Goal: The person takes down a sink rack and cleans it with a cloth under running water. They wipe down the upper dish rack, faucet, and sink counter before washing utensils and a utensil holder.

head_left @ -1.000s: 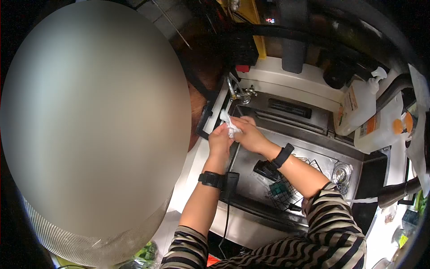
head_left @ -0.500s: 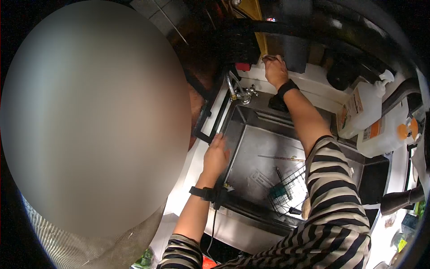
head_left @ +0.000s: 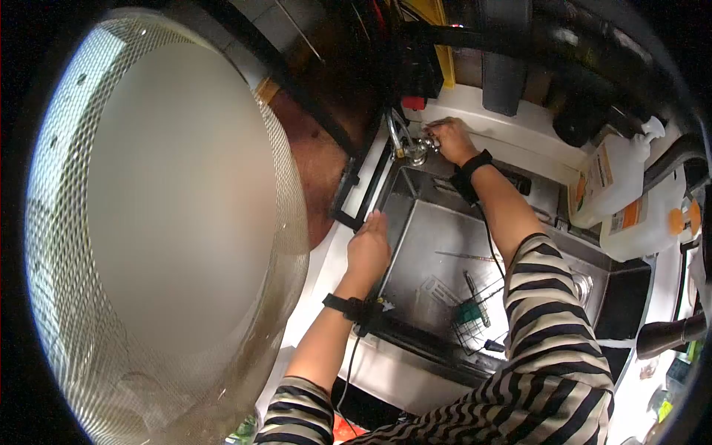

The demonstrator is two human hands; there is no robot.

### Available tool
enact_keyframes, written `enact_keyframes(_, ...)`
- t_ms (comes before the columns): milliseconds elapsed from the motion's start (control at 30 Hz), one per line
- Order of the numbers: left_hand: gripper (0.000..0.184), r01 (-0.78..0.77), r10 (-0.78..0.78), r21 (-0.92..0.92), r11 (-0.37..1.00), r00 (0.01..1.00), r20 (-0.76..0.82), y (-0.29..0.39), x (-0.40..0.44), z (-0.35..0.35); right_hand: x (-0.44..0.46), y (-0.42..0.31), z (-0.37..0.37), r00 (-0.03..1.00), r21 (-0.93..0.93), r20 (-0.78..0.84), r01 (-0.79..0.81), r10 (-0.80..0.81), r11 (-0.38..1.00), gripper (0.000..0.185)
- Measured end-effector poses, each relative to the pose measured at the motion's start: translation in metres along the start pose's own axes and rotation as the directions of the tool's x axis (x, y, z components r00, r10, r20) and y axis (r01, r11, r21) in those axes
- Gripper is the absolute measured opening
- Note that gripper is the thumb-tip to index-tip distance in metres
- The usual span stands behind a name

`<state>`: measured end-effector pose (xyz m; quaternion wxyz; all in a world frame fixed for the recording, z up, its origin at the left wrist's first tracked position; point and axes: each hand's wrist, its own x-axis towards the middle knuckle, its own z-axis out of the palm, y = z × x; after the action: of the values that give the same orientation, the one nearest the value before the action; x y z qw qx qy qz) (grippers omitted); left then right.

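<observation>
At the back of the steel sink (head_left: 423,222), my right hand (head_left: 454,142) is closed at the knob of the chrome tap (head_left: 417,153). Its fingertips are partly hidden behind the hand. My left hand (head_left: 369,251) lies along the sink's left rim, its fingers stretched out and holding nothing. Inside the basin, a wire rack (head_left: 493,300) lies near a green item (head_left: 468,311) and a thin stick (head_left: 467,256). My right sleeve covers part of the rack. Each wrist wears a black strap, with a cable trailing from it.
Two white pump bottles (head_left: 612,174) (head_left: 641,215) stand to the right of the sink. A large mesh-edged object (head_left: 285,222), mostly blurred out, fills the left side. A black frame (head_left: 347,196) borders the counter beside the tap.
My right hand has come down from the wall ledge to the tap's knob. My left hand has stayed at the sink's left rim. The view has shifted slightly.
</observation>
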<state>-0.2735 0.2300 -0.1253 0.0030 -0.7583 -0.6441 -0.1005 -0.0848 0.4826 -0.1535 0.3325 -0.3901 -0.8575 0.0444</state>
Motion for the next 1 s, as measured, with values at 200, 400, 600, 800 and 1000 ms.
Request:
enact_keyframes(200,0.054,-0.034,0.034,0.02,0.999,0.999,0.016,-0.004,0.004,0.003,-0.067,-0.051,-0.006,0.962,0.058,-0.068,-0.261,0.264,0.964,0.024)
enact_keyframes(400,0.058,0.033,-0.036,0.026,0.999,0.993,0.116,0.001,0.004,-0.003,-0.047,-0.127,0.015,0.932,0.229,-0.234,-0.224,0.277,0.947,0.03)
enact_keyframes(600,0.062,0.038,-0.035,-0.018,0.999,0.991,0.126,0.0,0.003,-0.003,-0.057,-0.153,0.054,0.937,0.078,-0.202,-0.273,0.284,0.959,0.042)
enact_keyframes(800,0.054,0.043,-0.035,-0.081,0.996,0.994,0.108,0.0,0.002,-0.005,-0.034,-0.142,0.031,0.862,0.254,0.168,-0.507,0.478,0.824,0.027)
enact_keyframes(1000,0.042,-0.009,0.016,-0.068,0.998,0.995,0.096,-0.004,0.001,-0.003,-0.08,-0.16,0.034,0.933,0.34,-0.179,-0.238,0.311,0.91,0.041)
